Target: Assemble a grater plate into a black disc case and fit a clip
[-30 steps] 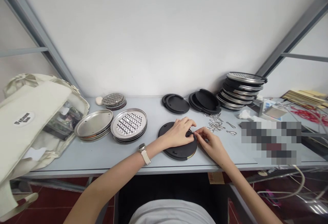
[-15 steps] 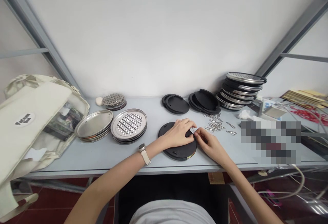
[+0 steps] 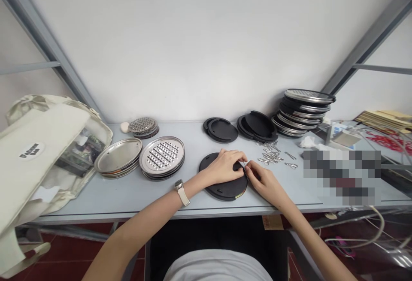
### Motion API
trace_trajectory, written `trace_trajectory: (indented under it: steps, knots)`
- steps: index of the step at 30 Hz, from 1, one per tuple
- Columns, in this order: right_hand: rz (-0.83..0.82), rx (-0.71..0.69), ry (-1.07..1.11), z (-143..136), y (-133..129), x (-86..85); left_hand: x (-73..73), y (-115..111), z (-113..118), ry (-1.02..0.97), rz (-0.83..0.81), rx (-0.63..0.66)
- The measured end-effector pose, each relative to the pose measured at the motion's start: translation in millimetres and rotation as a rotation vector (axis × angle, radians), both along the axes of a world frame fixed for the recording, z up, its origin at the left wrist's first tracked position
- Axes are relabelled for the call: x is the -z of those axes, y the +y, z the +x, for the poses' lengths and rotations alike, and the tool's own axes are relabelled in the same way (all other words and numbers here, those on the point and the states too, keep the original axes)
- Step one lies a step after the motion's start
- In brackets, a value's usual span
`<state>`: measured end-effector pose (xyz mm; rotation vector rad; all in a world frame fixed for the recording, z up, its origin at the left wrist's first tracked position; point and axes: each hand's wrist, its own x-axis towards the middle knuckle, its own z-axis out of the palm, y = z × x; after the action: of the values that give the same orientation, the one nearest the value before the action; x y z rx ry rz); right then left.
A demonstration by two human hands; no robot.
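Observation:
A round black disc (image 3: pixel 225 190) lies on the table near its front edge. My left hand (image 3: pixel 228 167) rests over the disc, its fingers bent at the disc's right side. Right beside it, my right hand (image 3: pixel 260 178) pinches a thin metal piece (image 3: pixel 245 165) at the disc's right edge. The piece is small, and its shape is partly hidden by the fingers of both hands. Small wire clips (image 3: pixel 270 155) are scattered just behind my right hand.
Grater discs (image 3: pixel 163 156) and plain metal discs (image 3: pixel 119 156) are stacked at left, with small graters (image 3: pixel 143 125) behind. Black holders (image 3: pixel 222 130) stand near the wall. A tall stack (image 3: pixel 302 113) rises at back right. A cream bag (image 3: pixel 41 143) sits far left.
My hands stay almost in place at the disc's right edge. The fingers of my right hand have shifted very slightly.

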<state>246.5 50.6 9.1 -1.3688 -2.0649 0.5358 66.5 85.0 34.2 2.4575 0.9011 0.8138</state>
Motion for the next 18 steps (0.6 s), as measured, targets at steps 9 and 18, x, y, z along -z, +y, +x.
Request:
trace_trajectory:
  steps: [9, 18]
  knots:
    - [0.015, -0.005, -0.009, 0.2, -1.1, 3.3, 2.2, 2.0, -0.4, -0.03, 0.016, 0.03]
    - [-0.01, -0.015, -0.011, -1.3, -2.0, 2.1, 1.8, 1.9, -0.4, -0.047, 0.002, 0.037]
